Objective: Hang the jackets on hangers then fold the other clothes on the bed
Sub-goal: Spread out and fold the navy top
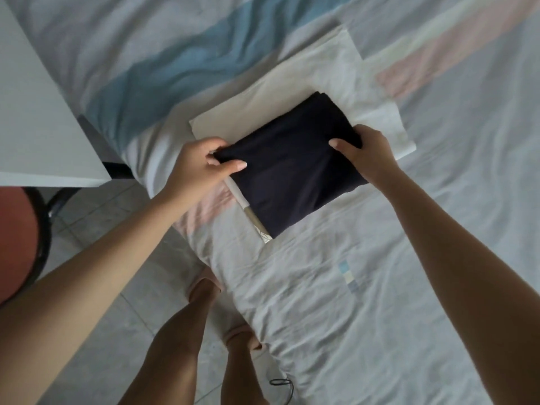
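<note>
A folded dark navy garment (pixel 292 168) lies on top of a folded white garment (pixel 315 83) on the bed (pixel 380 287). My left hand (pixel 201 168) pinches the navy garment's left corner between thumb and fingers. My right hand (pixel 365 153) grips its right edge, thumb on top and fingers curled under. A beige strip of another folded piece (pixel 254 220) peeks out beneath the navy garment's lower left edge.
The bed sheet is pale with blue and pink patches (pixel 175 62). A white table (pixel 35 112) stands at the left, with a red stool (pixel 17 238) below it. My legs and pink slippers (pixel 204 287) are on the tiled floor beside the bed. A black cable (pixel 283 384) lies near the bed edge.
</note>
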